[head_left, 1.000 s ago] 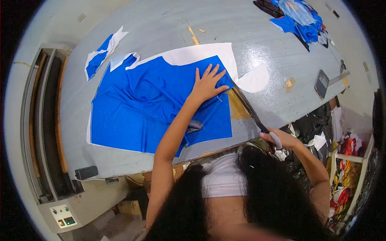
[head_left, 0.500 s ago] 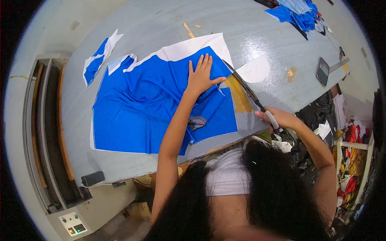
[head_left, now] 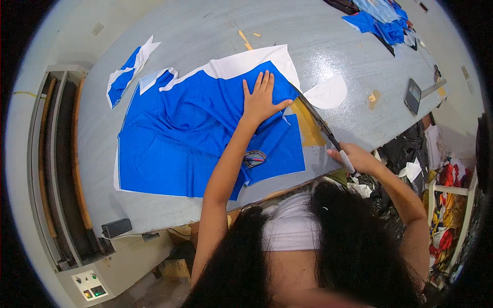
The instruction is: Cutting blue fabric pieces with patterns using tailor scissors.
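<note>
A large piece of blue fabric (head_left: 169, 138) with a white border along its far edge lies creased on the table. Near its right side is a round printed emblem (head_left: 253, 159). My left hand (head_left: 261, 101) rests flat on the upper right part of the cloth, fingers spread and holding nothing. In my right hand (head_left: 357, 158) are long, dark-bladed scissors (head_left: 321, 123) with pale-wrapped handles. Their blade tips lie at the fabric's right edge, just right of my left fingers. Whether the tips have cloth between them is hard to see.
A white rounded scrap (head_left: 327, 93) lies right of the scissors, with a phone (head_left: 412, 96) farther off. Blue-and-white offcuts (head_left: 126, 74) lie at the far left, more blue cloth (head_left: 382, 23) at the far right. A black bag (head_left: 405, 149) hangs beside the table's near right edge.
The scissors' blades look closer together than before, and my right hand has shifted slightly. My left hand stays flat on the fabric. The whole view has moved a little.
</note>
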{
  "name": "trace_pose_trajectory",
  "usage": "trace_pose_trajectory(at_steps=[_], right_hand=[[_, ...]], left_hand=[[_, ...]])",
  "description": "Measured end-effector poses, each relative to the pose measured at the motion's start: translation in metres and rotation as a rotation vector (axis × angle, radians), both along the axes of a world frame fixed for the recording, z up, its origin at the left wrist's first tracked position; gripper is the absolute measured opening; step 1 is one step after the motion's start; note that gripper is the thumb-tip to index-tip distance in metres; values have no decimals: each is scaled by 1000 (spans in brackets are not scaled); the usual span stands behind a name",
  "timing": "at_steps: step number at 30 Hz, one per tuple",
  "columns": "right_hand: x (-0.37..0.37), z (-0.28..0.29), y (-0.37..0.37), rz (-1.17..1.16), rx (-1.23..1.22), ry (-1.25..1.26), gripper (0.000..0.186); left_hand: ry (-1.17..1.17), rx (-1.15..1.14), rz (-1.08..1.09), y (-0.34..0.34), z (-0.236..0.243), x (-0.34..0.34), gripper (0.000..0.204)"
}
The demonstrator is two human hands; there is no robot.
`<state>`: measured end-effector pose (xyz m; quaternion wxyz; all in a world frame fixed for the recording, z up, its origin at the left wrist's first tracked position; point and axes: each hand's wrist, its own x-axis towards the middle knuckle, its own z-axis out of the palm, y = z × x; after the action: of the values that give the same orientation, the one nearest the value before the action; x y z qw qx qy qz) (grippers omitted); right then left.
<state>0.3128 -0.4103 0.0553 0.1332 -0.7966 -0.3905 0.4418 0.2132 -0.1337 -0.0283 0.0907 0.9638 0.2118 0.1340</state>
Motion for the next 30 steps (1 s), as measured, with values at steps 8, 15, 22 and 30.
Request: trace_pose_trajectory(at_steps=[8,15,22,30], right_hand=[[4,14,4,72,-21,-14,68],[7,12,26,16,-95,98,61],[-3,10,34,41,-71,-131,70],[14,6,41,52,-67,174,62]], left_hand=[[-33,4,15,-1,1,2,102],[-46,7,27,0,-4,1,104],[-67,-12,14,-1,-1,1,104],[-114,-11,19,1,-9,2,106]])
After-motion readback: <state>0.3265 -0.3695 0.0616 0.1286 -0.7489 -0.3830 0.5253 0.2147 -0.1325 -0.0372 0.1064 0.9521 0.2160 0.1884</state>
